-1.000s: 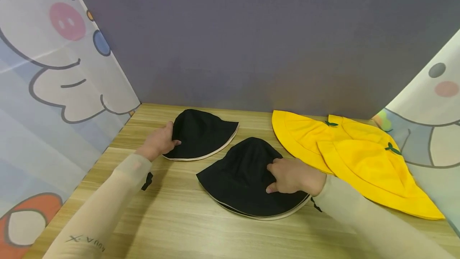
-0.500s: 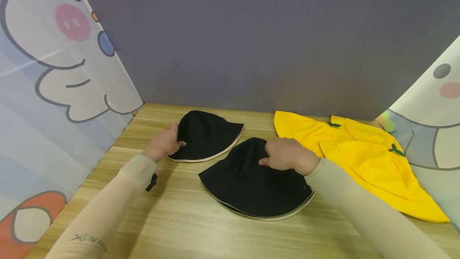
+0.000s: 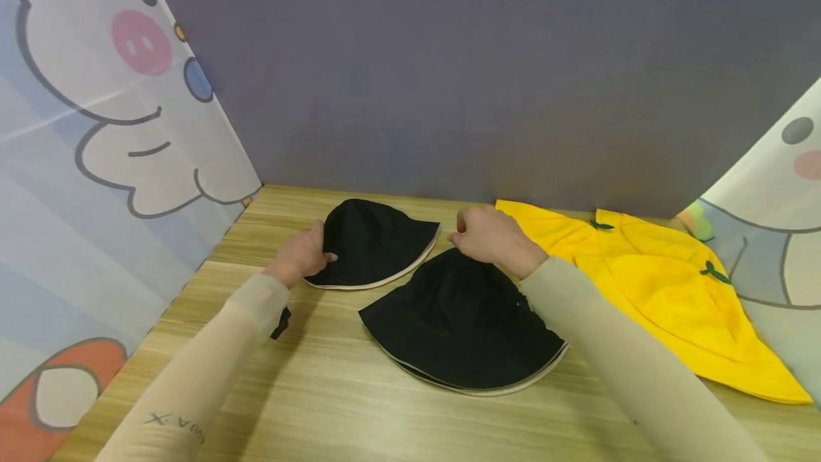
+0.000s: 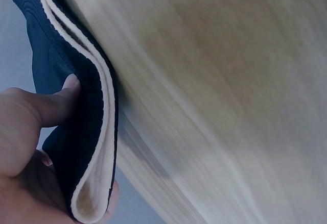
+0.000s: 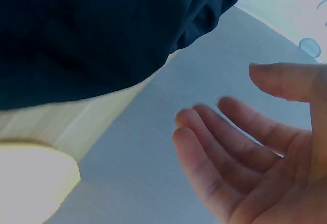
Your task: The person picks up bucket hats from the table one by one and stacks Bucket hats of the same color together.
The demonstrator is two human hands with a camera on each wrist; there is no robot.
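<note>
My left hand [image 3: 301, 254] holds the left end of a folded black bucket hat [image 3: 375, 244] at the back left. In the left wrist view, the thumb [image 4: 69, 89] presses on the black cloth [image 4: 84, 127], and the brim's cream edge doubles back on itself near the fingers. A second black bucket hat [image 3: 462, 326], also folded flat with pale edging, lies in front and to the right. Over its crown hovers my right hand [image 3: 490, 237]. The right wrist view shows the right hand's fingers [image 5: 225, 142] loosely bent with nothing between them, apart from the black fabric [image 5: 102, 35].
Several yellow hats [image 3: 667, 298] with green leaf sprigs overlap at the right. A grey panel [image 3: 410, 77] stands along the back of the wooden table [image 3: 321, 391]. Cartoon-printed sheets [image 3: 128, 162] flank both sides.
My right hand has moved off the front black hat's right side, away from me and slightly left, to above its crown. My left hand keeps its hold; the head view has shifted slightly.
</note>
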